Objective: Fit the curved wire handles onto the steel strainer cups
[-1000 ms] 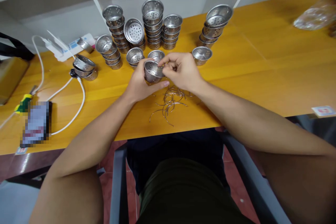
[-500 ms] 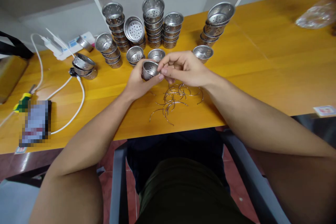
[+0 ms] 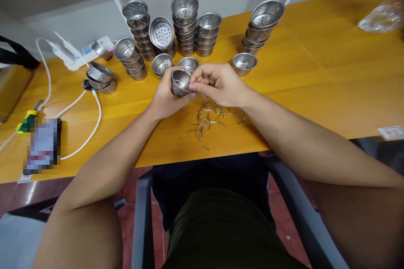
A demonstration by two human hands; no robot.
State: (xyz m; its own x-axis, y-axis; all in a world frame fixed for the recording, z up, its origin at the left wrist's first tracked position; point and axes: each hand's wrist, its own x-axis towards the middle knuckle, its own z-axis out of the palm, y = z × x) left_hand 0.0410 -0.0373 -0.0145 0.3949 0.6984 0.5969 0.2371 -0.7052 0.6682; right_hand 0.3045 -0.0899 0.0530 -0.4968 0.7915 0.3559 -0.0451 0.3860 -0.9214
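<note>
My left hand is wrapped around a small perforated metal cup, its mouth tilted toward me. My right hand is closed in a pinch, thumb and forefinger at the cup's right rim. Whatever those fingertips hold, if anything, is too small to make out. Just below the hands, a loose pile of thin curved metal wires lies on the orange-yellow table. Right behind the held cup stand two more perforated cups, one to the left and one partly covered by my hands.
Several stacks of perforated cups line the back, with another stack further right and a single cup before it. On the left are a power strip, white cables, a screwdriver and a blurred-out phone. A plastic bag lies far right.
The held cup has tilted slightly, showing more of its inside. My right fingers have curled in a little at its rim. The view has shifted slightly.
</note>
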